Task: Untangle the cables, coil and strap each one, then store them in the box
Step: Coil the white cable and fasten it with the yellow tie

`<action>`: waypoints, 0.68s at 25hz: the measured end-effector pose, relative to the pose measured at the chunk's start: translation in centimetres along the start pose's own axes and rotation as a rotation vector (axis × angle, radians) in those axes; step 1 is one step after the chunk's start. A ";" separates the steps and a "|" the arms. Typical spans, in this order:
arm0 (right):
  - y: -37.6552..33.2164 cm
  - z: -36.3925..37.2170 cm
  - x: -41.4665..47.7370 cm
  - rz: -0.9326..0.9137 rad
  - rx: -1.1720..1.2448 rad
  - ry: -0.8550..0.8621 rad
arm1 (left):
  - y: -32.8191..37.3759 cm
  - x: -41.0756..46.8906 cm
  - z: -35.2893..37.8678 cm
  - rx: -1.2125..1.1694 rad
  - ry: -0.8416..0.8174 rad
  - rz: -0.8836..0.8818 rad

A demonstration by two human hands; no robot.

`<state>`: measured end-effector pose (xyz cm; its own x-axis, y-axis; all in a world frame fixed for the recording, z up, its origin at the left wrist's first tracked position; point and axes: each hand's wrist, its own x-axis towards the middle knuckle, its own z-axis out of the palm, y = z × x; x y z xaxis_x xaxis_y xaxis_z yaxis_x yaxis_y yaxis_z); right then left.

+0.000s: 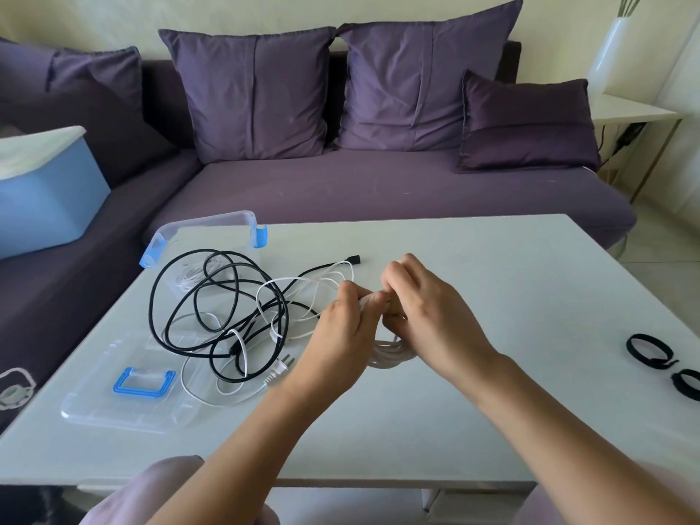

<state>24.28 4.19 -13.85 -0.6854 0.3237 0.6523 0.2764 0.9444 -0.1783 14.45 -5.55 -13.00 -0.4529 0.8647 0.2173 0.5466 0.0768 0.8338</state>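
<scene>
My left hand [341, 331] and right hand [428, 312] meet above the table [492, 289], fingers of both curled, pinching a white coil [386, 352] that hangs between them. The black cable [282, 316] lies tangled to their left, before the box [208, 221].

Single head-worn wide-angle view, facing forward and down. Looks from the near edge of the white table [492, 297] across to the purple sofa [378, 187] beyond its far edge. Close range: left hand [341, 331] and right hand [428, 316], gripping white cable coil [390, 352], mid-frame.
</scene>
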 end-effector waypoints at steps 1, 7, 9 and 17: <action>0.0 0.4 -0.1 0.026 -0.003 -0.014 | 0.2 -0.1 0.1 -0.014 0.004 -0.030; 1.3 0.2 0.1 0.096 0.102 -0.104 | -0.7 0.3 -1.0 -0.028 -0.127 -0.107; 1.3 -0.4 0.5 0.068 0.060 -0.073 | -1.0 0.3 -2.1 -0.013 -0.204 -0.051; -0.3 3.1 2.8 0.095 -0.047 -0.126 | -2.0 0.3 -5.0 0.256 -0.005 0.043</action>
<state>20.23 4.96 -14.25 -0.7328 0.4190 0.5362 0.3735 0.9063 -0.1978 9.75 -7.93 -12.06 -0.4222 0.8721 0.2473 0.7264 0.1623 0.6678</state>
